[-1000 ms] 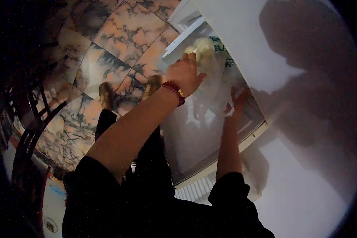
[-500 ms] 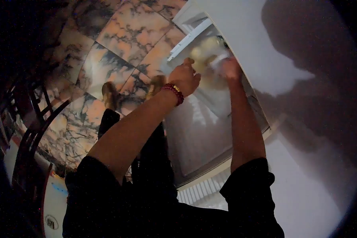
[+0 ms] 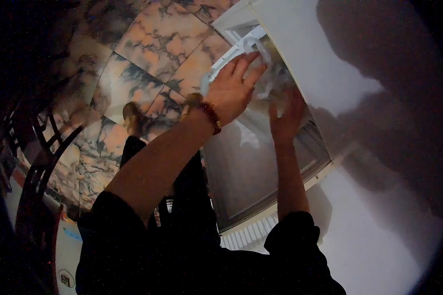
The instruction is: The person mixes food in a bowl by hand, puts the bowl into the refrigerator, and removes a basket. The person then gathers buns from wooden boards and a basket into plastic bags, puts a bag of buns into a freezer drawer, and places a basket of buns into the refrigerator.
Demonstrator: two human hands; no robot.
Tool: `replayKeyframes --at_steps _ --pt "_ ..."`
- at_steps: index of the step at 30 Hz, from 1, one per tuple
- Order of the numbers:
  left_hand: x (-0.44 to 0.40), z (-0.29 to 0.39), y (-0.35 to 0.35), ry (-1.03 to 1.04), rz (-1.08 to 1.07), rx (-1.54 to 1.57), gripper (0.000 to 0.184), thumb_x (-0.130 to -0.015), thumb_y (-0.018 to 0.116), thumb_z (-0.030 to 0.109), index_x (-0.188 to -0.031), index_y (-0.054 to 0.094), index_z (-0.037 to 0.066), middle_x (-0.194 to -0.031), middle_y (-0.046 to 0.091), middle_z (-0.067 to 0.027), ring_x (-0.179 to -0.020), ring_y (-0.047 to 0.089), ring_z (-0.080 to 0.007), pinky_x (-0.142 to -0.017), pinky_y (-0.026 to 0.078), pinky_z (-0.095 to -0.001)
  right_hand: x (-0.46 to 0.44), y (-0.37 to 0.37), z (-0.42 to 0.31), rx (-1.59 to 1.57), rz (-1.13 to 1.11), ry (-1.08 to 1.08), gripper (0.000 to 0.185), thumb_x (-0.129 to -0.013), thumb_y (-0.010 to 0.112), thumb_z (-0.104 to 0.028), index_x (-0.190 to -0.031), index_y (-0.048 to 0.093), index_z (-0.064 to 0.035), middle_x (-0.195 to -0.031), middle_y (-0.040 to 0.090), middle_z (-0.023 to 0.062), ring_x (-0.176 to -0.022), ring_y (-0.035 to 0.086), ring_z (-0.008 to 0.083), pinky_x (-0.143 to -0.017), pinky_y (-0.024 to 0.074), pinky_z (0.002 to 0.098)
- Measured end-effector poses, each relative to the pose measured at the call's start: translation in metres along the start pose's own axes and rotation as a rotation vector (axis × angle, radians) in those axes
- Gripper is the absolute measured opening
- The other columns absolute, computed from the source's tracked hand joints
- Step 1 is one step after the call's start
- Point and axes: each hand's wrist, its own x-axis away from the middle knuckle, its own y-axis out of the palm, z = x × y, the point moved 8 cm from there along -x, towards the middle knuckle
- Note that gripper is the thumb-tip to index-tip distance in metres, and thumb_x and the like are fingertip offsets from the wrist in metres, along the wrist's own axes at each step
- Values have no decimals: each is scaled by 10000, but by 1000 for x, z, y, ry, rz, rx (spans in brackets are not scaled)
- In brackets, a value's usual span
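My left hand [image 3: 234,88], with a dark red bead bracelet [image 3: 212,118] on its wrist, reaches over a pale, thin translucent thing [image 3: 258,49] that looks like a plastic bag. Its fingers are stretched and apart, touching or just above the bag. Lower and to the right is my right hand [image 3: 288,118], smeared by motion. Its thumb stands away from the fingers, and I see nothing held in it. Both hands are over the far end of a grey-brown framed panel [image 3: 251,172]. What lies beneath the fingers is hard to make out.
A white wall-like surface [image 3: 369,216] with dark shadows rises along the right. A white strip [image 3: 226,61] edges the panel's far end. Marbled orange tiles [image 3: 167,29] cover the floor, with two brown shoes below me. Dark curved wooden furniture [image 3: 44,162] stands at left.
My left hand has moved up and forward over the bag, its fingers spreading. My right hand has come down toward me and opened. The pale yellowish round things seen before no longer show.
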Motion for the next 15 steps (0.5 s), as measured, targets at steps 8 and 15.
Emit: replayKeyframes --at_steps 8,15 --pt "39 -36 98 -177 -1073 -233 367 -818 565 113 -1175 548 29 -1041 628 -160 -1034 602 -342 -889 497 -433 84 109 162 32 -496 -193 367 -947 459 -221 -1231 528 -1 -1217 576 120 -1057 584 231 -899 482 338" --pt "25 -6 62 -10 -522 -197 327 -835 555 158 -1144 566 50 -1038 652 -140 -995 630 -312 -892 495 -444 14 13 -39 -416 -364 39 399 -793 690 -36 -1169 557 -68 -1118 596 161 -921 620 306 -752 539 403"
